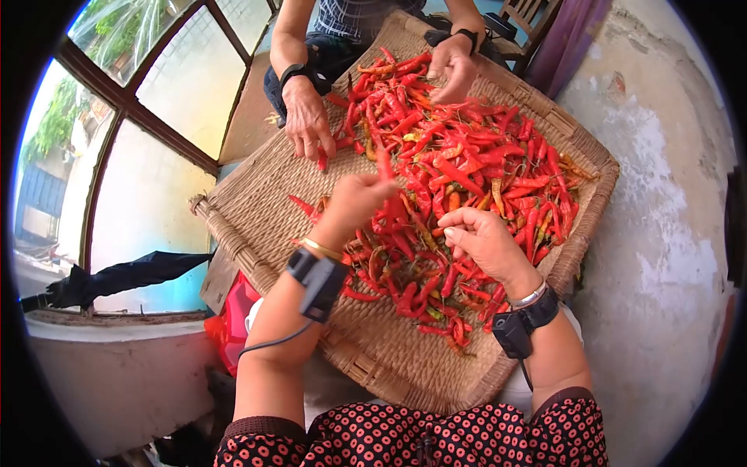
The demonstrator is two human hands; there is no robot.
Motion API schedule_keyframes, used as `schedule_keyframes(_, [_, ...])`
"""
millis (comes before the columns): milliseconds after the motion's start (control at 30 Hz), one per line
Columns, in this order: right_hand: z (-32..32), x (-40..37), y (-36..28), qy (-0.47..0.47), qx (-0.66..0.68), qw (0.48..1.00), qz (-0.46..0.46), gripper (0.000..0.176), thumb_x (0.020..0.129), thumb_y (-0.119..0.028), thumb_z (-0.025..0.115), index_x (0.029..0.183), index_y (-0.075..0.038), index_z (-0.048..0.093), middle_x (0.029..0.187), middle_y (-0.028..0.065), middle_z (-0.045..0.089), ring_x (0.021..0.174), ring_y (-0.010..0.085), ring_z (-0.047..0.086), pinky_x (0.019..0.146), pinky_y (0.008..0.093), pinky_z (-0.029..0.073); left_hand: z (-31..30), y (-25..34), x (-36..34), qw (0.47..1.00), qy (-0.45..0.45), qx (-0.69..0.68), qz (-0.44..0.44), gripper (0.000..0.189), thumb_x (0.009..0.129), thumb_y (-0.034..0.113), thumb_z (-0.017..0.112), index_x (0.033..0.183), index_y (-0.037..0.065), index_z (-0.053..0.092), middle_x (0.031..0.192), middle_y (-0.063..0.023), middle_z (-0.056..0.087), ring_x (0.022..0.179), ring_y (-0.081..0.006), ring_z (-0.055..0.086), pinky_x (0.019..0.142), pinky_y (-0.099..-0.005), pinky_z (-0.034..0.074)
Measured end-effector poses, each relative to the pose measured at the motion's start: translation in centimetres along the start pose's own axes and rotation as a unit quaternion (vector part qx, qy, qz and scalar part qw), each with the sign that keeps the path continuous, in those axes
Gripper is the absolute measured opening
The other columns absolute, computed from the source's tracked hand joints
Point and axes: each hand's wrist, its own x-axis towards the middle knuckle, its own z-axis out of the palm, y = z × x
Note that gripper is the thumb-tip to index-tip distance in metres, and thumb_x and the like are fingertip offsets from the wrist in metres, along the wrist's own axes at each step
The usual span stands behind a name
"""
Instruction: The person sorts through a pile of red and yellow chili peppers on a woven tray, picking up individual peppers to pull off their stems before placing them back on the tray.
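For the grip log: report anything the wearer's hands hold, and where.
Left hand: a slender red chili pepper, apparently by its near end. Right hand: cannot tell.

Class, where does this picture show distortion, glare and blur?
Head view: wide-angle distortion, a rounded picture with black corners; head view: bright, pale glare at the window; head view: the left hand looks slightly blurred, probably by motion, while the right hand looks crisper.

A bright, dark-framed window (148, 179) fills the left side; a peeling wall (646, 194) stands at right, a wooden chair (532, 35) farther back.
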Motion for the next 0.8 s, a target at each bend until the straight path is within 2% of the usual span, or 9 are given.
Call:
schedule_keyframes(133, [-0.7,0.4,0.2,0.033,-0.061,0.998,0.0,0.017,0.083,-0.011,0.06,0.095,0.001,0.061,0.072,0.0007,0.058,0.059,0.0084,0.055,0.057,0.0223,0.046,-3.7,-0.3,0.2,0.977,0.123,-0.17,-0.033,0.027,0.086,0.025,0.058,0.096,0.0,0.063,0.069,-0.0007,0.059,0.056,-0.0049,0.05,0.048,-0.0195,0.039])
schedule_keyframes(200, [-1.6,0.9,1.3,0.158,-0.221,0.948,-0.165,0.017,0.079,-0.01,0.062,0.094,-0.001,0.061,0.072,0.0045,0.06,0.058,0.014,0.057,0.058,0.0258,0.047,-3.1,-0.7,0.4,0.952,0.188,-0.242,-0.013,0.028,0.086,0.024,0.059,0.098,-0.001,0.063,0.07,-0.0005,0.059,0.057,-0.0062,0.051,0.05,-0.0194,0.04])
schedule_keyframes(300, [-2.6,1.0,0.8,0.199,-0.35,0.898,-0.178,0.023,0.074,-0.011,0.065,0.095,-0.002,0.062,0.092,0.0117,0.058,0.084,0.0254,0.057,0.075,0.0346,0.047,-0.5,-0.4,-0.6,0.996,0.077,-0.014,0.05,0.023,0.086,0.017,0.059,0.104,0.003,0.061,0.076,0.0016,0.06,0.059,-0.0038,0.052,0.05,-0.0187,0.041])
schedule_keyframes(333, [-2.8,1.1,0.9,0.215,-0.431,0.845,-0.232,0.024,0.073,-0.012,0.066,0.095,-0.002,0.062,0.099,0.0134,0.056,0.095,0.0282,0.054,0.082,0.0371,0.045,0.4,-1.4,-0.3,0.98,0.055,0.099,0.165,0.025,0.084,0.015,0.06,0.105,0.002,0.06,0.075,0.001,0.06,0.061,-0.006,0.054,0.055,-0.0213,0.045])
schedule_keyframes(400, [-2.6,1.3,1.3,0.207,-0.449,0.841,-0.22,0.027,0.071,-0.014,0.068,0.095,-0.002,0.062,0.11,0.0154,0.051,0.107,0.0318,0.046,0.09,0.0408,0.039,2.1,-1.7,-0.2,0.869,0.062,0.278,0.406,0.027,0.084,0.014,0.062,0.107,0.001,0.059,0.076,-0.001,0.06,0.064,-0.0065,0.054,0.06,-0.0229,0.046])
schedule_keyframes(433, [-2.7,1.5,2.2,0.181,-0.484,0.825,-0.228,0.029,0.071,-0.014,0.068,0.096,-0.002,0.061,0.11,0.0157,0.051,0.107,0.0323,0.046,0.09,0.0413,0.039,2.6,-1.3,-0.5,0.868,0.062,0.278,0.406,0.027,0.084,0.014,0.062,0.107,0.001,0.059,0.076,-0.001,0.06,0.064,-0.0065,0.054,0.06,-0.0229,0.046])
schedule_keyframes(533, [-2.1,1.6,2.4,0.159,-0.53,0.802,-0.226,0.032,0.07,-0.014,0.069,0.097,0.0,0.06,0.111,0.0152,0.051,0.107,0.0322,0.046,0.091,0.0431,0.038,3.5,0.0,-2.0,0.901,-0.039,0.268,0.34,0.029,0.084,0.016,0.062,0.108,0.001,0.058,0.083,-0.004,0.06,0.067,-0.0071,0.054,0.061,-0.0241,0.046])
schedule_keyframes(633, [-0.7,0.6,1.0,0.11,-0.463,0.848,-0.233,0.033,0.069,-0.012,0.068,0.098,0.001,0.058,0.106,0.0136,0.053,0.1,0.031,0.05,0.087,0.0415,0.041,4.7,-0.3,-2.4,0.989,-0.079,-0.037,0.122,0.024,0.086,0.02,0.061,0.101,0.002,0.061,0.078,-0.0005,0.06,0.062,-0.0077,0.054,0.057,-0.022,0.045])
schedule_keyframes(800, [1.2,-0.4,1.0,0.035,-0.388,0.873,-0.293,0.024,0.072,-0.011,0.063,0.093,0.0,0.06,0.101,0.0145,0.053,0.092,0.0307,0.054,0.081,0.0381,0.044,3.3,1.2,-2.8,0.966,-0.119,-0.228,0.004,0.016,0.088,0.023,0.058,0.087,0.007,0.062,0.068,0.0019,0.058,0.054,-0.0037,0.047,0.049,-0.0175,0.036])
